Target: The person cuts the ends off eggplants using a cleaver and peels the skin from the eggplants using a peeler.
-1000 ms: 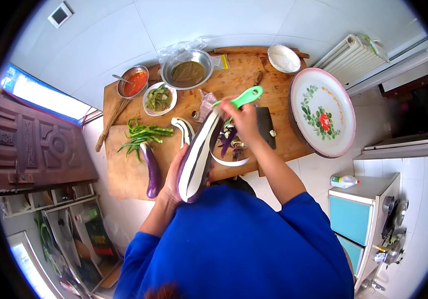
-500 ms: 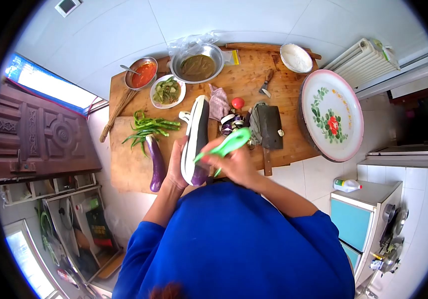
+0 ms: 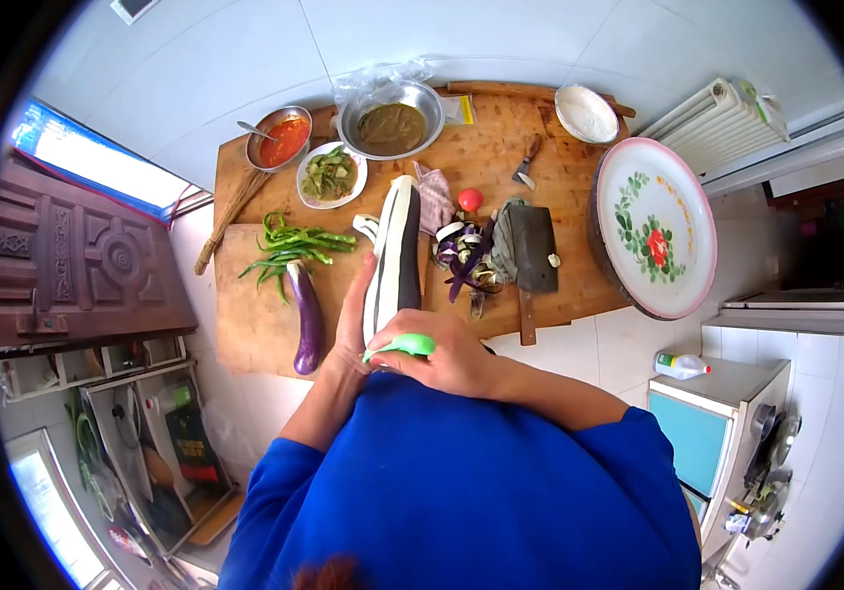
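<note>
A large eggplant [image 3: 398, 246], striped white and dark purple where its skin has been peeled, points away from me. My left hand [image 3: 352, 320] holds it along its left side. Around a green peeler [image 3: 406, 345] the fingers of my right hand [image 3: 441, 354] are closed, at the eggplant's near end. That end is hidden behind the hand. A whole purple eggplant [image 3: 306, 320] lies to the left, beside green peppers [image 3: 294, 246]. Dark peel strips [image 3: 466, 261] lie on the table to the right.
The wooden table [image 3: 491, 147] bears a cleaver [image 3: 536, 251], a small knife [image 3: 528, 162], a tomato [image 3: 470, 200], a pink cloth [image 3: 434, 202], a steel bowl [image 3: 389, 120], a red sauce bowl [image 3: 284, 139], a plate of greens [image 3: 330, 177] and a flour bowl [image 3: 586, 115]. A large floral tray [image 3: 654, 226] stands right.
My right hand with the peeler has moved from the eggplant's far end down to its near end. A long peel strip that hung by the peeler no longer shows there.
</note>
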`<act>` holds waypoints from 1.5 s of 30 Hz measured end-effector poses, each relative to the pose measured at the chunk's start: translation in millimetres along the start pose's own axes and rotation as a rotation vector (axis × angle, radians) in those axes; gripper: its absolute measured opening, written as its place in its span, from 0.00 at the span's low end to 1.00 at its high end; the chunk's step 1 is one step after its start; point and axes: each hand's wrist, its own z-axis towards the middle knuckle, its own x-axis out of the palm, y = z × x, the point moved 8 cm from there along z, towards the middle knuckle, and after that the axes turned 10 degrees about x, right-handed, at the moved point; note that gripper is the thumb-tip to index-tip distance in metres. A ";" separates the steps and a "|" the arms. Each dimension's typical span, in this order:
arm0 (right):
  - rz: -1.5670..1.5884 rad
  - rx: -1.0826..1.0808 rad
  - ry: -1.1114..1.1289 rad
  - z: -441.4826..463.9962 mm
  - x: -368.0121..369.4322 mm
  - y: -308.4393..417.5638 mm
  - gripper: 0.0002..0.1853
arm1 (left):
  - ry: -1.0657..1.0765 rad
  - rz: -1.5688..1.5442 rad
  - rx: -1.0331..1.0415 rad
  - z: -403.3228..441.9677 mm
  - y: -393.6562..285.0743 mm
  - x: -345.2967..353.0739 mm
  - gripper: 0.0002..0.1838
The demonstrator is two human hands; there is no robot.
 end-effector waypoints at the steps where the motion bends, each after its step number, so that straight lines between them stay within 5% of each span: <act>1: 0.071 0.107 -0.023 1.0 -3.5 -9.9 0.07 | 0.018 -0.030 -0.035 0.4 1.4 -1.2 0.23; 3: 0.011 0.016 -0.179 11.7 -22.2 -22.9 0.08 | 0.013 -0.131 -0.101 -3.4 5.5 3.6 0.23; 4: -0.052 -0.036 -0.268 19.1 -38.9 -24.2 0.08 | 0.173 -0.047 -0.170 -6.8 9.7 -4.6 0.27; 6: 0.248 0.388 -0.244 31.1 -65.1 -56.5 0.07 | 0.058 0.009 -0.101 -13.1 11.2 -4.2 0.28; 10: 0.105 -0.031 -0.049 2.5 -14.5 12.1 0.08 | 0.044 -0.071 -0.029 -6.5 4.5 0.5 0.21; 14: 0.029 0.057 -0.067 1.0 -3.6 -3.1 0.07 | -0.041 -0.022 0.089 -0.8 -8.2 -3.2 0.20; 17: 0.075 -0.022 -0.139 7.9 -17.3 -6.5 0.07 | 0.014 -0.105 -0.019 -9.2 -2.3 -1.5 0.23; 21: 0.182 0.292 -0.207 32.6 -61.5 -44.5 0.06 | -0.022 -0.066 -0.108 -16.4 14.8 -6.2 0.30; 24: 0.103 0.029 -0.183 12.5 -28.9 0.5 0.06 | 0.010 -0.056 -0.023 -13.6 4.7 -2.1 0.25; 25: 0.143 0.064 -0.055 5.6 -8.9 5.7 0.06 | 0.031 -0.064 0.054 -11.4 -3.8 2.3 0.21; 28: 0.136 0.066 -0.138 4.9 -7.7 -2.7 0.07 | -0.013 -0.016 0.156 -7.1 -15.4 -0.6 0.19; 32: 0.081 -0.035 -0.252 13.7 -32.3 -5.4 0.06 | 0.058 -0.099 0.026 -16.6 -5.9 13.7 0.23; 34: 0.217 0.316 -0.143 28.0 -48.8 -42.0 0.08 | 0.036 -0.131 -0.046 -21.5 3.3 10.1 0.25; 36: 0.170 0.249 -0.188 27.5 -54.7 -30.7 0.08 | 0.055 -0.067 -0.032 -19.8 4.8 6.4 0.25; 38: 0.043 -0.110 -0.206 14.0 -37.2 14.6 0.08 | 0.050 -0.061 0.031 -13.2 0.1 3.1 0.24; 39: 0.147 -0.060 -0.068 9.4 -19.4 22.3 0.08 | 0.040 -0.052 0.089 -11.7 -4.7 0.9 0.23; 45: 0.175 0.023 -0.141 7.9 -16.3 -2.1 0.07 | -0.020 0.021 0.193 -18.0 -20.4 5.6 0.25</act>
